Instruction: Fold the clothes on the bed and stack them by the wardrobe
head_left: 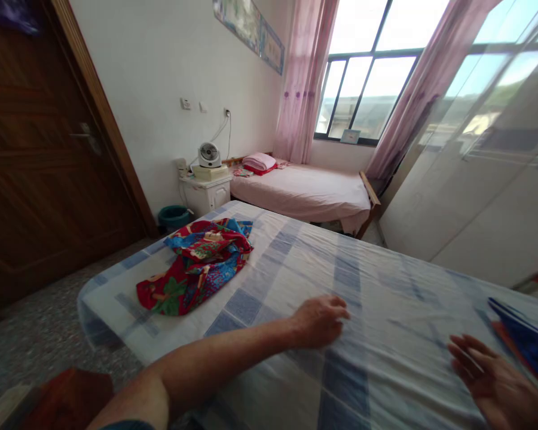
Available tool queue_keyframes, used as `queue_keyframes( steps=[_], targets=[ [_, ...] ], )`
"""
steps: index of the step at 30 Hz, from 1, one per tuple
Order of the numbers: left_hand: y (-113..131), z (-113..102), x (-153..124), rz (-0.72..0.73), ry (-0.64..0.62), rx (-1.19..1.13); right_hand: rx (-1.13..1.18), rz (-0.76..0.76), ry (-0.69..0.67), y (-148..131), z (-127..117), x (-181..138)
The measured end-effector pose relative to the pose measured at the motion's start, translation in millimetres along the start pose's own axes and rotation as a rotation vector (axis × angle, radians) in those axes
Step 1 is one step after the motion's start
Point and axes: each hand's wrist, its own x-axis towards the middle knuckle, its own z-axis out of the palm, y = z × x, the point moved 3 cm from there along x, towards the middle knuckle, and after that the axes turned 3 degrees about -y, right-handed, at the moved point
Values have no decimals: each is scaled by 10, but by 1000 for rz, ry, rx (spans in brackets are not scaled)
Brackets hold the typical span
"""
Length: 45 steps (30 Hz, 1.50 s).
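My left hand (pixel 321 321) reaches over the blue-and-white checked bed sheet (pixel 291 280), its fingers loosely bent and apart, with nothing visible in them. At the lower right, my right hand (pixel 497 379) is open, palm turned inward and slightly blurred. Close beside it lies a dark blue thing with an orange edge (pixel 526 337), perhaps folded cloth, cut off by the frame. A crumpled red and blue patterned cloth (pixel 201 263) rests on the left part of the bed, away from both hands. Light wrinkles run across the sheet near my hands.
Beyond the bed, a white nightstand (pixel 213 196) carries a small fan (pixel 208 155). A teal bin (pixel 174 216) stands beside it. A second bed with a pink sheet (pixel 305 188) is under the window. A glossy wardrobe (pixel 484 179) borders the right, a wooden door (pixel 40 149) the left.
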Motion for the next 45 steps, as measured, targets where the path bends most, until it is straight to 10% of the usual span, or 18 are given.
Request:
queue_keyframes(
  steps=[8,13,17,21,23,27,30,40,45],
  targets=[
    [-1580,-1231,-1197,-750,334,390,-325,-70,-38,12,478,188],
    [-1879,-1657,-1581,-930,457,301,-427,-84,-103,162,381,282],
    [-1690,-1823,-1092,-830,624,138,-458,-102,-129,219,357,347],
    [-976,-1659,-210,-619,705,-59,-462,-97,-121,135,397,293],
    [-441,-1398,182,-270,706,-326,-445,-90,-122,80,406,240],
    [616,-625,485,388,295,-352,-409,-145,-185,55,379,206],
    [937,-191,346,550,33,-191,-361,-186,-207,135,322,285],
    [-519,-525,-118,-301,109,128,-471,-194,-573,-174,350,44],
    [-589,-533,-569,-120,-102,-45,-670,-307,-692,-344,322,-179]
  ],
)
